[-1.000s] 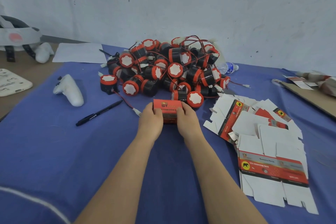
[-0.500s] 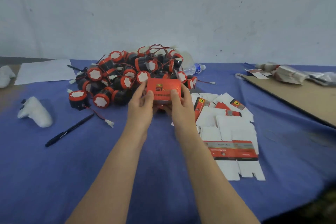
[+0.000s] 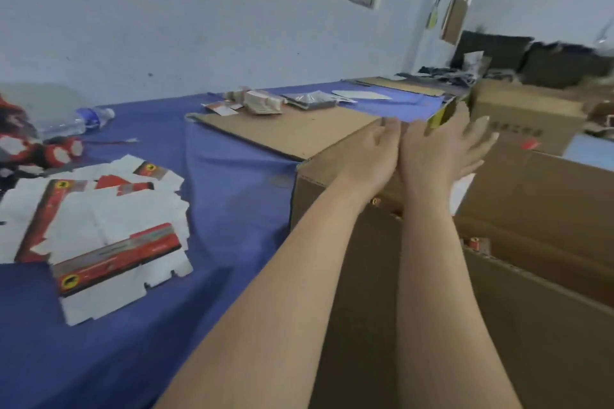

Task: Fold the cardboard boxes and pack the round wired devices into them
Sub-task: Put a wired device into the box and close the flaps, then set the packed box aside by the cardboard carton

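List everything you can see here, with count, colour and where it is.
Flat boxes: a stack, white and red, left on cloth.
Devices: a few showing, red and black, far left edge.
Bottle: one, clear, left rear.
Cloth: one, blue, over table.
Open carton: one, brown, right.
Rear carton: one, brown, behind it.
Small thing: one, yellowish, blurred, above open carton.
Left hand: open, above open carton.
Right hand: open, beside it.

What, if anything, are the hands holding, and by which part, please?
Nothing plainly: left hand and right hand are open; whether the right touches the blurred yellow object cannot be told.
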A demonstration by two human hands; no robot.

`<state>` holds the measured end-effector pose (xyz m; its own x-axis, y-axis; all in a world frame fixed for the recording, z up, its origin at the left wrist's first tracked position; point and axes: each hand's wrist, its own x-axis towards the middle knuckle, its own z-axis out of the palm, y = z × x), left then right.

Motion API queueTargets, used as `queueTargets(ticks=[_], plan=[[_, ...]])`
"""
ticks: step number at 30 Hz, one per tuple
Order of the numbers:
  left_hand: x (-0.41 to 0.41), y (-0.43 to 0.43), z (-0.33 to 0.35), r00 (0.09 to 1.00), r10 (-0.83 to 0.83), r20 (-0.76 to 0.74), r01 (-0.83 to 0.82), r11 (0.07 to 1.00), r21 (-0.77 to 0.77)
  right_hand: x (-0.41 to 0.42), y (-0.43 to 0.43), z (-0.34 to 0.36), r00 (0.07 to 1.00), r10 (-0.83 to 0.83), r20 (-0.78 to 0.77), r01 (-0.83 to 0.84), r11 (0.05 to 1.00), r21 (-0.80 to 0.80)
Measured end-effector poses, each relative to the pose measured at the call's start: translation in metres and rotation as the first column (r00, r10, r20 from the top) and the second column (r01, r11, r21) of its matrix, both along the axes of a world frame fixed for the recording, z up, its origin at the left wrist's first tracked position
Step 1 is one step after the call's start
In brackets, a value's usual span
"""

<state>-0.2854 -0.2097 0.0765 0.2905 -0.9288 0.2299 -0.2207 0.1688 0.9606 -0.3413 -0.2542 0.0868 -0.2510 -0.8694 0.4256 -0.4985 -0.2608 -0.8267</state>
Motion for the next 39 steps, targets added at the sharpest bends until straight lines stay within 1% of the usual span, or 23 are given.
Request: queueTargets(ticks=[1, 2, 3, 4, 5, 7, 8, 9, 11, 12, 13, 14, 16, 19, 24, 26, 27, 28, 30, 33, 35, 37, 39], plan=[[0.0, -0.002, -0.004, 0.999, 0.037, -0.002, -0.037, 0.999, -0.013, 0.0, 0.003, -0.003, 1.0, 0.026, 0.006, -0.025, 0.997, -0.07], [0.006, -0.002, -0.007, 0.993, 0.116, -0.012, -0.117, 0.993, -0.034, 0.006, 0.006, -0.006, 0.993, 0.112, 0.039, -0.106, 0.984, -0.142], [0.018, 0.0, -0.011, 0.971, 0.238, -0.038, -0.24, 0.969, -0.062, 0.017, 0.013, -0.009, 0.963, 0.246, 0.105, -0.224, 0.956, -0.188], [0.033, 0.006, -0.016, 0.922, 0.381, -0.071, -0.386, 0.918, -0.093, 0.033, 0.023, -0.012, 0.902, 0.394, 0.176, -0.36, 0.912, -0.195], [0.053, 0.014, -0.023, 0.849, 0.52, -0.092, -0.528, 0.841, -0.116, 0.051, 0.033, -0.017, 0.828, 0.515, 0.223, -0.484, 0.856, -0.181], [0.096, 0.042, -0.043, 0.654, 0.755, -0.052, -0.756, 0.648, -0.09, 0.088, 0.051, -0.034, 0.711, 0.667, 0.222, -0.67, 0.739, -0.075], [0.117, 0.058, -0.057, 0.547, 0.837, -0.019, -0.836, 0.546, -0.059, 0.107, 0.06, -0.045, 0.662, 0.722, 0.201, -0.737, 0.676, 0.002], [0.136, 0.077, -0.07, 0.447, 0.894, 0.007, -0.894, 0.447, -0.022, 0.126, 0.068, -0.059, 0.635, 0.761, 0.134, -0.772, 0.629, 0.093], [0.165, 0.111, -0.096, 0.27, 0.962, 0.049, -0.961, 0.266, 0.073, 0.157, 0.084, -0.089, 0.577, 0.81, -0.105, -0.758, 0.578, 0.302], [0.175, 0.126, -0.106, 0.206, 0.976, 0.065, -0.973, 0.197, 0.12, 0.17, 0.093, -0.104, 0.53, 0.826, -0.193, -0.725, 0.559, 0.403], [0.182, 0.137, -0.115, 0.168, 0.984, 0.066, -0.975, 0.156, 0.16, 0.18, 0.101, -0.117, 0.483, 0.844, -0.232, -0.696, 0.531, 0.484], [0.189, 0.147, -0.122, 0.153, 0.987, 0.055, -0.973, 0.141, 0.184, 0.189, 0.109, -0.128, 0.447, 0.862, -0.238, -0.681, 0.501, 0.534], [0.196, 0.157, -0.134, 0.174, 0.985, 0.012, -0.965, 0.168, 0.202, 0.2, 0.119, -0.142, 0.45, 0.854, -0.26, -0.658, 0.514, 0.55], [0.201, 0.161, -0.139, 0.212, 0.975, -0.075, -0.963, 0.221, 0.153, 0.21, 0.126, -0.143, 0.494, 0.813, -0.307, -0.649, 0.58, 0.493], [0.213, 0.16, -0.129, 0.207, 0.96, -0.188, -0.976, 0.216, 0.03, 0.22, 0.131, -0.132, 0.495, 0.768, -0.407, -0.642, 0.638, 0.424], [0.218, 0.16, -0.128, 0.199, 0.957, -0.211, -0.978, 0.209, 0.025, 0.223, 0.132, -0.129, 0.549, 0.731, -0.405, -0.665, 0.676, 0.319], [0.221, 0.161, -0.127, 0.195, 0.955, -0.222, -0.978, 0.207, 0.035, 0.225, 0.132, -0.127, 0.582, 0.744, -0.329, -0.698, 0.664, 0.268], [0.224, 0.163, -0.126, 0.192, 0.953, -0.233, -0.977, 0.208, 0.044, 0.227, 0.133, -0.125, 0.593, 0.78, -0.2, -0.747, 0.625, 0.225], [0.234, 0.171, -0.123, 0.195, 0.949, -0.246, -0.977, 0.21, 0.034, 0.233, 0.134, -0.12, 0.536, 0.841, 0.069, -0.84, 0.524, 0.139], [0.257, 0.193, -0.112, 0.263, 0.933, -0.244, -0.964, 0.266, -0.021, 0.253, 0.14, -0.113, 0.42, 0.851, 0.315, -0.902, 0.43, 0.042], [0.276, 0.213, -0.104, 0.311, 0.929, -0.202, -0.95, 0.302, -0.074, 0.274, 0.15, -0.11, 0.356, 0.862, 0.361, -0.924, 0.382, 0.0], [0.294, 0.236, -0.101, 0.306, 0.944, -0.123, -0.948, 0.291, -0.13, 0.298, 0.168, -0.107, 0.296, 0.904, 0.309, -0.948, 0.318, -0.025], [0.308, 0.257, -0.102, 0.285, 0.954, -0.096, -0.949, 0.267, -0.165, 0.322, 0.193, -0.106, 0.241, 0.941, 0.239, -0.963, 0.262, -0.061]])
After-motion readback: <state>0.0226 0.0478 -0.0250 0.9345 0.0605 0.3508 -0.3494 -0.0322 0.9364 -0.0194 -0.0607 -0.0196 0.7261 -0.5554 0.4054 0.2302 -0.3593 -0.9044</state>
